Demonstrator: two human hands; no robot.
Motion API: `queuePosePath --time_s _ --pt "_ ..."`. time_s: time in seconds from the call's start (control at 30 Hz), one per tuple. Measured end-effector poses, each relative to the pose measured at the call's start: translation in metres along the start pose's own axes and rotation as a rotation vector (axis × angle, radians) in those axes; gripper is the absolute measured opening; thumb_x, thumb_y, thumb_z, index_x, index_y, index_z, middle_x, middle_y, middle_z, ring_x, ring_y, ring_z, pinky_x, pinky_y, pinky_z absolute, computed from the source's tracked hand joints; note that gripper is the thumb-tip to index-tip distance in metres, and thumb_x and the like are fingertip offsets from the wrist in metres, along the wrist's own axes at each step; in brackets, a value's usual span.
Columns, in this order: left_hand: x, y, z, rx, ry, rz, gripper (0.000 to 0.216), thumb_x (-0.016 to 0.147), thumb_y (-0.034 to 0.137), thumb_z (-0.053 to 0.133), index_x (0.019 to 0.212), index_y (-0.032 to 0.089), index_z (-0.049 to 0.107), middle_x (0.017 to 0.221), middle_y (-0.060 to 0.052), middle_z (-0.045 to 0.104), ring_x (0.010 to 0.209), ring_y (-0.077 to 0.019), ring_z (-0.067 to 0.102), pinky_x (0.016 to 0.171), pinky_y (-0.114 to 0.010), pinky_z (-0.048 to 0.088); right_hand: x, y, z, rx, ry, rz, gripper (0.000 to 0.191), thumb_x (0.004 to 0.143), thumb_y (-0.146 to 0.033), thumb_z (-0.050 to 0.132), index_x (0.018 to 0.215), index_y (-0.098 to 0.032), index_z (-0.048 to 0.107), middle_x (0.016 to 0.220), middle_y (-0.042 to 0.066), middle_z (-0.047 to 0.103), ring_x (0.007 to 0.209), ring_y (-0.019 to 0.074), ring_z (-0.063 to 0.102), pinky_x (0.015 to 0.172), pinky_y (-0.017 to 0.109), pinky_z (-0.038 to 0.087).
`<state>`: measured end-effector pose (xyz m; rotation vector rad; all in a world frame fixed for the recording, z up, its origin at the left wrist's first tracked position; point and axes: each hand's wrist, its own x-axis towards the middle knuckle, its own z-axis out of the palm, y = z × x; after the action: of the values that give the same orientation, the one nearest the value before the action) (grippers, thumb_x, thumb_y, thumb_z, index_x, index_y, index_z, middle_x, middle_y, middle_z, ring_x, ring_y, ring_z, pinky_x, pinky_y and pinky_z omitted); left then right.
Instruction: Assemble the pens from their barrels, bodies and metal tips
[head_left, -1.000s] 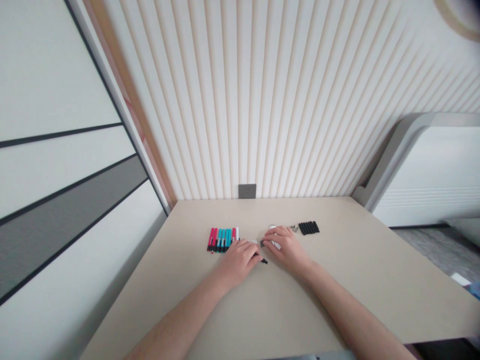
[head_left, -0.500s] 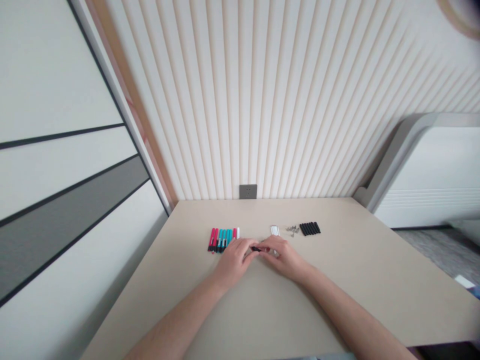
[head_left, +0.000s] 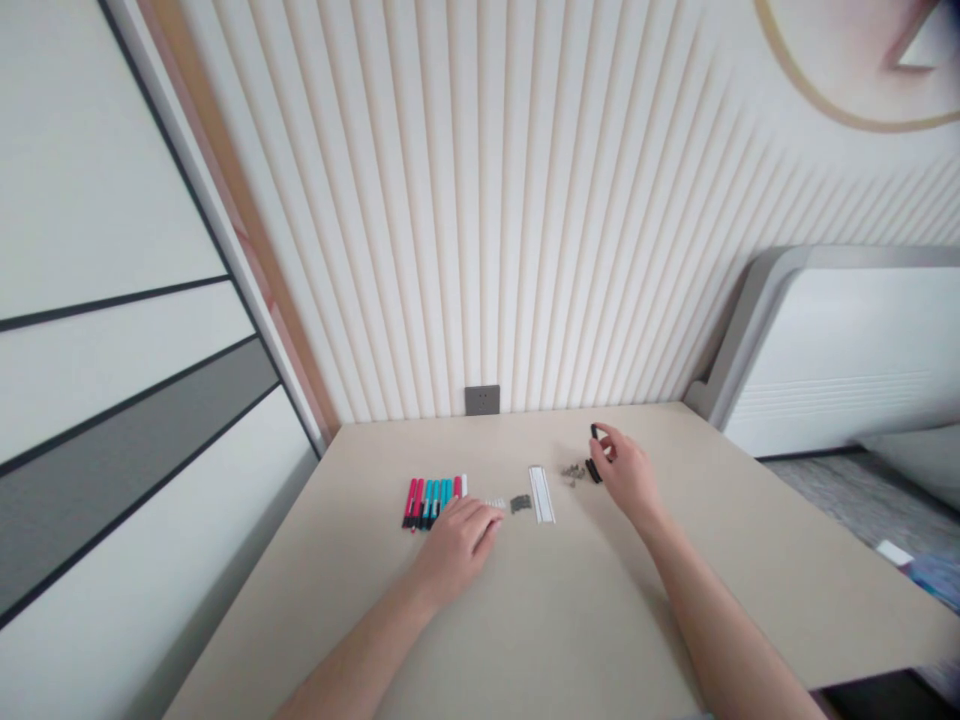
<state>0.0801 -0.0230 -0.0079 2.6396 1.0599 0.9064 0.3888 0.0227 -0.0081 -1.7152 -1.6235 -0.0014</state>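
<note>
Pinching a black tube (head_left: 594, 431), far right

My right hand (head_left: 627, 475) has it between thumb and fingertips, beyond the other black tubes (head_left: 594, 470). Its long axis stands steep or points far; I cannot tell which. My left hand (head_left: 455, 543) lies by the coloured pens (head_left: 436, 490), fingers together; whether it grips, I cannot tell. Any print there is too small to read.

With my faraway right hand (head_left: 628, 477) I hold one small black stick (head_left: 594, 431), tipped up. Just below, more black sticks (head_left: 593, 471) lie side by side, partly hidden. Pink and blue pens (head_left: 428, 499) with black ends lie in a row by my left hand (head_left: 457, 545).
</note>
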Motion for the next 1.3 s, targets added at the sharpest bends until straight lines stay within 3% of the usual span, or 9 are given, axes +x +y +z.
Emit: queuePosePath --time_s 0.13,0.27,0.5,0.9,1.1,1.3 --pt "0.0 0.0 0.001 0.016 -0.029 0.023 0.017 0.096 0.02 0.046 0.094 0.022 0.062 0.089 -0.003 0.069 0.088 -0.0201 0.062 0.085 -0.036 0.046 0.011 0.05 -0.014 -0.268 -0.02 0.308 0.039 0.089 -0.032 0.046 0.121 -0.017 0.064 0.09 0.01 0.072 0.088 0.0249 0.065 0.075 0.032 0.045" --pt "0.001 -0.002 -0.003 0.07 -0.022 0.008 0.017 0.096 0.021 0.045 0.094 0.022 0.062 0.088 -0.003 0.069 0.089 -0.0207 0.061 0.084 -0.036 0.045 0.009 0.074 -0.01 -0.298 -0.141 0.42 0.04 0.088 -0.03 0.045 0.12 -0.019 0.065 0.096 0.012 0.072 0.091 0.0261 0.067 0.073 0.032 0.046" --pt "0.004 -0.032 -0.032 0.226 0.11 -0.125 0.018 0.096 0.026 0.045 0.097 0.022 0.063 0.096 -0.005 0.069 0.093 -0.0232 0.06 0.084 -0.038 0.043 0.007 0.081 0.008 -0.265 -0.229 0.38 0.036 0.087 -0.03 0.046 0.112 -0.018 0.07 0.102 0.014 0.072 0.096 0.0272 0.067 0.076 0.033 0.047" --pt "-0.022 -0.106 -0.064 0.344 0.23 -0.33 0.022 0.092 0.03 0.043 0.09 0.02 0.062 0.092 -0.007 0.069 0.093 -0.0252 0.062 0.087 -0.039 0.047 0.007 0.086 0.015 -0.164 -0.163 0.377 0.031 0.088 -0.032 0.046 0.097 -0.019 0.073 0.092 0.013 0.073 0.087 0.0259 0.068 0.071 0.032 0.046" --pt "-0.038 -0.128 -0.061 0.228 0.265 -0.453 0.024 0.091 0.033 0.043 0.093 0.02 0.063 0.095 -0.008 0.07 0.094 -0.0248 0.064 0.09 -0.039 0.049 0.007 0.092 0.019 -0.089 -0.08 0.396 0.036 0.088 -0.03 0.044 0.108 -0.016 0.07 0.098 0.012 0.073 0.091 0.0261 0.067 0.073 0.032 0.046" --pt "-0.045 -0.134 -0.052 0.176 0.317 -0.552 0.024 0.089 0.033 0.044 0.09 0.019 0.064 0.098 -0.009 0.068 0.1 -0.0253 0.062 0.096 -0.042 0.048 0.003 0.096 0.019 -0.026 -0.018 0.411 0.038 0.086 -0.027 0.045 0.111 -0.015 0.07 0.099 0.012 0.073 0.089 0.0248 0.067 0.071 0.032 0.046"
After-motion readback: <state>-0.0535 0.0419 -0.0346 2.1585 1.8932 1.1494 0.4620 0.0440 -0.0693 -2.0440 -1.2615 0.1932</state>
